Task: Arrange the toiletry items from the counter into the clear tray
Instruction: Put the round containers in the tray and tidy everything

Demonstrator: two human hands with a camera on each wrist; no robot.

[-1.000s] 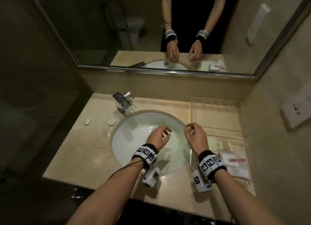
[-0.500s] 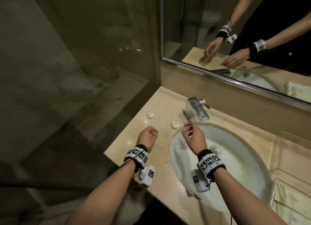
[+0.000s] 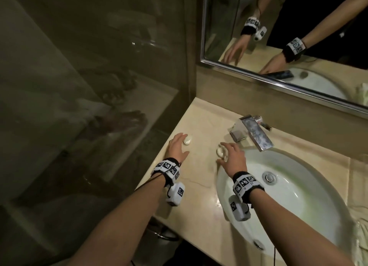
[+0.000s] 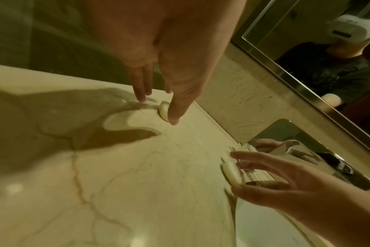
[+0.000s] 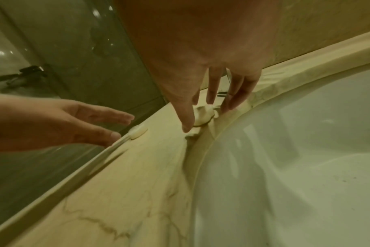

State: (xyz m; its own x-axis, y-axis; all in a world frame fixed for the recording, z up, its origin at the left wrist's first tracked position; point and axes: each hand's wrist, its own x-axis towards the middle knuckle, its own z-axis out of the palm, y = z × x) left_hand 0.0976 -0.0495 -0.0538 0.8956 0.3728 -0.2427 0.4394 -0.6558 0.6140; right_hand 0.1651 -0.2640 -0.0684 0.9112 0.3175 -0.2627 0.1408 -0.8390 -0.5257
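Observation:
Two small round white soaps lie on the beige marble counter [image 3: 199,188] left of the sink. My left hand [image 3: 184,144] hovers over the left soap [image 3: 187,141], thumb and straight fingers straddling it [image 4: 164,111]. My right hand [image 3: 224,154] is spread over the right soap [image 3: 220,151] beside the basin rim. Its thumb and fingers reach down on either side of that soap [image 5: 204,117]. Neither soap is lifted. The clear tray is out of frame.
A chrome faucet [image 3: 253,134] stands just behind my right hand. The white sink basin [image 3: 298,202] fills the right side. A glass shower partition [image 3: 99,86] borders the counter's left edge, and a mirror [image 3: 278,26] hangs on the back wall.
My view swung left, away from the tray. Both hands moved from over the sink to the left part of the counter and came down over the two soaps.

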